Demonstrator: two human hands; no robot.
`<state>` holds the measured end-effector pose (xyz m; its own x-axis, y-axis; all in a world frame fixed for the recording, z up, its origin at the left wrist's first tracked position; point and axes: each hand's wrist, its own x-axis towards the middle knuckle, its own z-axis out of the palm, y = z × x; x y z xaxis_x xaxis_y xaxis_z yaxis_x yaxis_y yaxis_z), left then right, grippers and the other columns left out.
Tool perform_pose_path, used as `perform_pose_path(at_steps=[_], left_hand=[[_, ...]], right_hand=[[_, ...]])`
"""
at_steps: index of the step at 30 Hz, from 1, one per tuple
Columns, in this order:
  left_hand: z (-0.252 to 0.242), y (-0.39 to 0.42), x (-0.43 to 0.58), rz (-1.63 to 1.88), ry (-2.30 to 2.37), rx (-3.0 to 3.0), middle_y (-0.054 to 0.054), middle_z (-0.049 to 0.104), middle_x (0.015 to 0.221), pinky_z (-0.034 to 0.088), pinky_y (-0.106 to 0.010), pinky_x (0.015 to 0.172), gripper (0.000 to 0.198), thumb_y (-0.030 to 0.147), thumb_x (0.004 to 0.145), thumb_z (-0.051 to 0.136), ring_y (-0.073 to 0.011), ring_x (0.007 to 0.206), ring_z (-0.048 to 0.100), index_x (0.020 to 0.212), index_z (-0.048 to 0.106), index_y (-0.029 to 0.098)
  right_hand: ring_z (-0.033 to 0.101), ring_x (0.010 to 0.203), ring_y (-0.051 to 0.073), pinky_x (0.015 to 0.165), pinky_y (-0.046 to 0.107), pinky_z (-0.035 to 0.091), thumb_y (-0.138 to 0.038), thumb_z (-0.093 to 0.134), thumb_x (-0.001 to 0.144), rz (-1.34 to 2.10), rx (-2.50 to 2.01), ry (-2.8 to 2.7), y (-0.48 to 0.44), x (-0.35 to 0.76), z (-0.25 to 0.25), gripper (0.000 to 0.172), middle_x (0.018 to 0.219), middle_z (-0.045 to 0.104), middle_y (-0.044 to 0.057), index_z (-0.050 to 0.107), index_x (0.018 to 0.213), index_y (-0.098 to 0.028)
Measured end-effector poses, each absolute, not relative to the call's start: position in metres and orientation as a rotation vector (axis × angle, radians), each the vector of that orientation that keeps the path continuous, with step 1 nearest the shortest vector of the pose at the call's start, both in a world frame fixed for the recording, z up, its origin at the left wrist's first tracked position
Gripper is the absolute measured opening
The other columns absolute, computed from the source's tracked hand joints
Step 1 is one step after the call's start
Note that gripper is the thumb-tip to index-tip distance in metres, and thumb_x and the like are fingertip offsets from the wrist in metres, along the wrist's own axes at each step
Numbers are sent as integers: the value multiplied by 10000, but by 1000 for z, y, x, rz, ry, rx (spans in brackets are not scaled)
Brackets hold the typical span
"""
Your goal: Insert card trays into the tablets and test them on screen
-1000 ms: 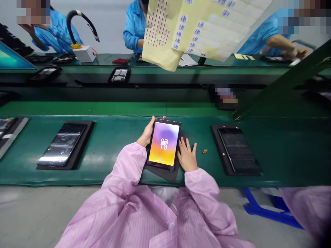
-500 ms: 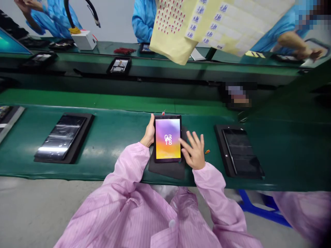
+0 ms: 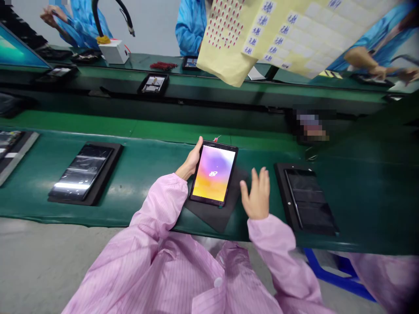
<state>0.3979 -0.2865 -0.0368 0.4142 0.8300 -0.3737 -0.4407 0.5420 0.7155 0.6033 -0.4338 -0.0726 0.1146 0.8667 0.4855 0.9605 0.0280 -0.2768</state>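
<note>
Green vinyl-covered workbench (image 3: 140,185) carries, at centre, a thin black-framed tablet (image 3: 213,173) with a lit purple-and-orange screen, held at a slant above a dark square mat (image 3: 218,218); whether its near end touches the mat cannot be told. Treat the unit as a stiff, fairly light, fragile slab: the glass face is likely slippery, so take hold by the frame edges only. Its long axis runs away from the person, the far end leaning toward the right of the view, with the screen facing up. The left hand (image 3: 190,162) grips the left long edge, fingers curled around the frame. The right hand (image 3: 258,194) is open with fingers spread, holding nothing, just beside the tablet. Dark tablets on black rectangular mats lie well apart on either side: left (image 3: 80,172), right (image 3: 303,192).
</note>
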Motion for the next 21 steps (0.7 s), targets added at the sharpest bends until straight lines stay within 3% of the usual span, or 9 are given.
perform_pose_path(at_steps=[4,9,13,17,21], left_hand=[[-23,-286,386,865,770,534,-102,740,760,553,-324,674,622,705,816,493,-224,652,699,884,719,130],[-2,-290,376,931,713,545,-89,746,789,558,-322,703,626,694,852,437,-238,731,716,971,713,145],[6,-293,378,1025,710,558,-80,748,802,561,-330,736,665,726,835,426,-240,767,714,969,712,141],[-1,-291,384,1097,743,552,-82,745,786,553,-316,736,664,740,792,491,-235,763,713,974,710,140],[-22,-290,395,1043,752,526,-75,738,741,543,-305,689,631,730,772,535,-213,671,701,925,715,145]], right_hand=[[241,1450,346,1164,577,217,-501,379,960,26,-1959,-2047,-468,587,-110,691,1541,280,239,288,1493,-69],[191,1472,298,1180,606,112,-512,410,946,291,-1771,-2408,-435,604,-100,671,1583,208,159,280,1509,-170],[170,1477,293,1182,612,53,-419,442,945,360,-1719,-2494,-411,614,-82,627,1582,216,150,304,1499,-158],[220,1464,299,1171,628,92,-417,399,967,261,-1739,-2269,-421,630,-68,544,1566,270,150,389,1453,-173],[406,1379,281,1155,594,224,-413,399,973,30,-1720,-1820,-444,645,-41,411,1461,466,132,559,1294,-213]])
